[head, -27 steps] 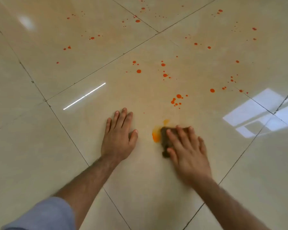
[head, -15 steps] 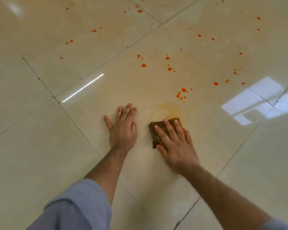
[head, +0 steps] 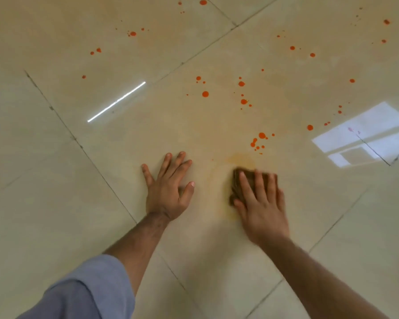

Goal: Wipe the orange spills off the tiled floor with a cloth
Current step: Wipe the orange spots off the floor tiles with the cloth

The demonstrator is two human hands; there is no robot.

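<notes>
My right hand (head: 262,206) presses flat on a small brown cloth (head: 236,184) against the cream tiled floor (head: 55,180); its straight fingers cover most of the cloth. A faint orange smear (head: 241,158) lies just beyond the cloth. A cluster of orange drops (head: 258,141) sits a little farther ahead. More orange drops (head: 205,94) are scattered across the tiles beyond. My left hand (head: 168,187) rests flat on the floor to the left of the cloth, with fingers spread.
Dark grout lines (head: 78,143) cross the glossy tiles diagonally. A bright window reflection (head: 364,132) shows at the right and a thin light streak (head: 116,102) at the left. Further orange spots (head: 132,33) dot the far tiles.
The bright orange blob beside the cloth was wiped into a faint smear. My right hand slid the cloth left over it, then back right. My left hand stayed planted.
</notes>
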